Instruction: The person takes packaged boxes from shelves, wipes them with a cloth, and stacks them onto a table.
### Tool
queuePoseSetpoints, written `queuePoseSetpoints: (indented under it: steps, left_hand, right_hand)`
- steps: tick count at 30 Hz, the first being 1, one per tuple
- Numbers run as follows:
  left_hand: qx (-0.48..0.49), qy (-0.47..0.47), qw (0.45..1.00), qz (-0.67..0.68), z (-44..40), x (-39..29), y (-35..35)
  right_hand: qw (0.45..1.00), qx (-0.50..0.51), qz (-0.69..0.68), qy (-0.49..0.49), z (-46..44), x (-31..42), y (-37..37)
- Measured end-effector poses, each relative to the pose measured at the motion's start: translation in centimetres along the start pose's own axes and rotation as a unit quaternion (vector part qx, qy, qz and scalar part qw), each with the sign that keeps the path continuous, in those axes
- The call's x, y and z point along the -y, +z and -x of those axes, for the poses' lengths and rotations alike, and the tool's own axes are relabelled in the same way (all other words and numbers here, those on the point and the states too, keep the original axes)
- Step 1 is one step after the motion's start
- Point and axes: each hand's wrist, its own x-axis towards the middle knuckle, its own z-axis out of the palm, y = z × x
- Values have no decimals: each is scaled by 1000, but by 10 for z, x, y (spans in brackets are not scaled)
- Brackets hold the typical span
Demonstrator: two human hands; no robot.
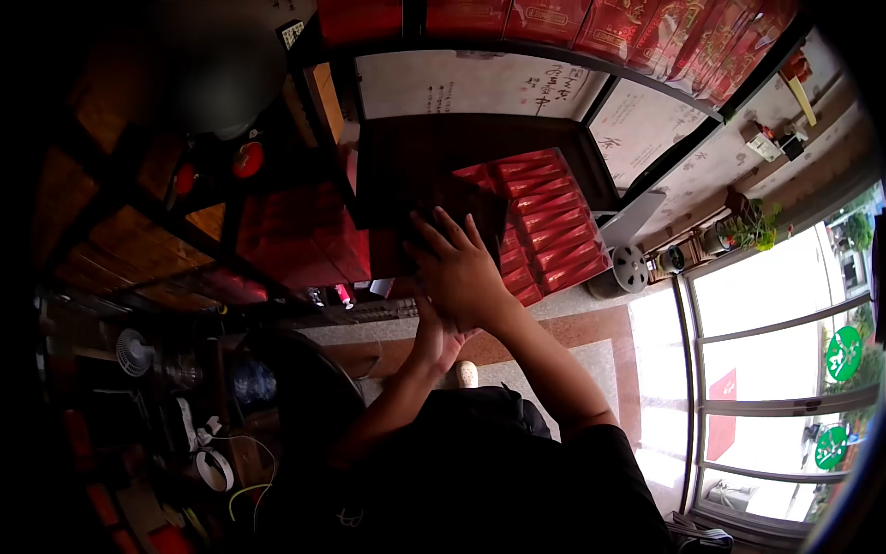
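Dim room, bright glass doors (775, 369) to one side. Towards the near edge of the dark shelf (415, 152), a dark box-like thing (486, 217) close beside red packets (554, 217). Right hand (460, 277) laid over it, fingers apart; left hand (439, 337) lower, its hold too shadowed to judge. Could tip off that edge if poorly supported, or jostle the packets if pushed sideways.

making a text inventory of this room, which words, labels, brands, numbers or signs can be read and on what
"茶", probably, on the right-hand pale panel.
Back panel: calligraphy, too blurred.
Top red boxes: gold characters, too blurred.
Green round signs: white marks, illegible.
Black shirt: pale mark, unclear.
Red packets: nothing legible.
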Motion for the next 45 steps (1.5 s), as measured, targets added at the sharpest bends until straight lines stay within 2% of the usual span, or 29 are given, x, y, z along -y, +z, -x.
queuePoseSetpoints:
  steps: [1, 3, 4, 5, 7, 9, 11, 12, 13, 14, 15, 16, 17, 19, 21, 22, 25, 27, 28, 29, 30, 31, 33, 34, 35, 38, 40, 43, 45]
  left_hand:
    - [0, 1, 1000, 3, 3, -5, 1]
    - [18, 33, 999, 17, 7, -12, 0]
    - [34, 24, 994, 100, -10, -1, -28]
    - [36, 24, 994, 101, -7, -3, -28]
    - [-24, 66, 994, 84, -2, -6, -26]
    - [-32, 102, 992, 64, -2, -6, -25]
    - [-15, 72, 996, 56, 4, -15, -15]
    - [-14, 73, 996, 58, 0, -13, -20]
    - [50, 61, 991, 108, -7, -10, -29]
    - [113, 48, 980, 157, -9, -10, -29]
    - [113, 48, 980, 156, -7, -10, -29]
    - [91, 41, 993, 69, -1, -15, -20]
    - [67, 34, 997, -19, 3, -19, -12]
    - [53, 54, 997, -4, 3, -17, -11]
    - [27, 60, 993, -101, 0, -12, -17]
    - [32, 39, 997, -61, -1, -13, -19]
    - [-1, 60, 995, -85, -2, -11, -15]
    - [-18, 65, 993, -100, -6, -2, -19]
    - [-37, 74, 990, -112, -9, 2, -22]
    - [-34, 70, 990, -118, -11, 5, -25]
    - [-30, 71, 990, -122, -12, 7, -28]
    - [-25, 74, 989, -125, -14, 7, -29]
    - [-54, 73, 989, -119, -9, 6, -18]
    - [-85, 73, 988, -108, -7, 5, -15]
    - [-84, 70, 988, -111, -7, 3, -16]
    - [-82, 75, 986, -126, -7, -2, -20]
    - [-53, 66, 992, -88, -5, -2, -21]
    - [-61, 57, 989, -121, -10, 2, -31]
    - [-48, 68, 989, -124, -4, -2, -24]
  right_hand:
    - [1000, 0, -15, -9, 3, 7, -10]
    - [995, 100, 13, -8, 11, 18, -19]
    - [999, 11, -32, 2, 21, 29, -10]
    - [999, 11, -30, 2, 30, 38, -12]
    - [987, 69, 132, -64, 42, 54, -21]
    - [988, 37, 130, -74, 50, 50, -26]
    - [975, 129, 22, -178, 54, 28, -34]
    - [973, 71, -82, -203, 53, 16, -38]
    - [973, 72, -82, -205, 51, 3, -43]
    - [960, 42, -196, -197, 48, -9, -48]
    - [933, 11, -307, -187, 49, -18, -53]
    - [946, -30, -292, -141, 55, -28, -49]
    - [963, -37, -238, -123, 57, -39, -50]
    - [984, -54, -145, -91, 64, -53, -58]
    - [993, -62, -86, -41, 75, -71, -62]
    - [996, -64, -67, 7, 79, -80, -63]
    - [979, -92, 28, 182, 83, -103, -60]
    - [963, -107, 155, 196, 78, -124, -37]
    - [940, -77, 201, 264, 67, -111, -30]
    - [936, -41, 215, 277, 54, -99, -23]
    - [940, -2, 214, 265, 34, -75, -26]
    - [951, -62, 200, 226, 27, -63, -8]
    - [990, -49, 80, 101, 17, -29, -5]
    - [999, 25, 12, 36, 12, -3, -37]
    - [999, 9, -36, -10, 16, 0, -24]
    - [999, -17, -43, -10, 22, -6, -20]
    - [996, -53, -30, 58, 21, -21, -23]
    - [995, -36, -15, 92, 18, -52, -18]
    - [985, -33, 99, 139, 13, -81, -17]
